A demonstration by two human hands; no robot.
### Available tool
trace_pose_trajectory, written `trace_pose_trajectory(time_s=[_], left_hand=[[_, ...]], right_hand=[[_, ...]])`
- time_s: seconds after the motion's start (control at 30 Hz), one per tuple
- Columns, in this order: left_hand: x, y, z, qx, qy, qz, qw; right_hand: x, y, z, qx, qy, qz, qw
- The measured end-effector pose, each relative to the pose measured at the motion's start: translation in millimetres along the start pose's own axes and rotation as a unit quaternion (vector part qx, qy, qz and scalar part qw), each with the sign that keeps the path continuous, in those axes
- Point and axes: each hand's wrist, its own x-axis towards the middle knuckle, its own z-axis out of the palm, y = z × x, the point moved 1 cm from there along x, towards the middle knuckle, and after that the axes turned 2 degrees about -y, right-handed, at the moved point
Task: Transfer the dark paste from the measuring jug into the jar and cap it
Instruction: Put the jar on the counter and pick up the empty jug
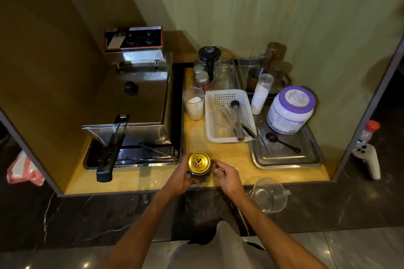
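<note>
- Two hands hold the jar in front of the white basket; the left hand curls round one side and the right hand grips the other.
- Gold lid sits on the jar.
- Measuring jug stands front-right of the basket, near the right wrist.
- Fryer stands left of the basket, and its black handle points forward.
- Steel tray lies right of the basket.

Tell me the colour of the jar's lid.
Gold lid with a black emblem at its centre; the head view shows it.
</note>
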Motion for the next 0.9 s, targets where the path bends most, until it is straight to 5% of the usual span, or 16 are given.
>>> trace_pose_trajectory(time_s=[0.3, 0.43, 0.53, 0.63, 0.7, 0.9], left_hand=[[-6.6, 10.7, -1.5, -0.058, -0.012, -0.071, 0.996], [-43.7, 19.5, 16.0, -0.049, 0.181, -0.189, 0.964], [-61.5, 42.6, 59.0, -0.071, 0.070, -0.186, 0.977], [-55.0, 77.8, 108.5, -0.171, -0.123, -0.203, 0.956], [-46.8, 96.4, 125.3, -0.210, -0.189, -0.204, 0.937], [-32.7, 121.9, 109.9, -0.258, -0.097, -0.190, 0.942]], right_hand=[[-15.0, -12.3, -28.6, -0.009, -0.059, 0.024, 0.998], [-53.9, 5.7, -99.4, -0.013, 0.126, -0.015, 0.992], [-75.8, 42.0, -154.3, -0.092, 0.178, 0.049, 0.979], [-84.8, 64.5, -170.5, -0.032, 0.017, 0.124, 0.992], [-87.0, 70.6, -165.3, 0.015, -0.024, 0.127, 0.992], [-86.1, 57.2, -150.2, 0.087, -0.022, 0.096, 0.991]])
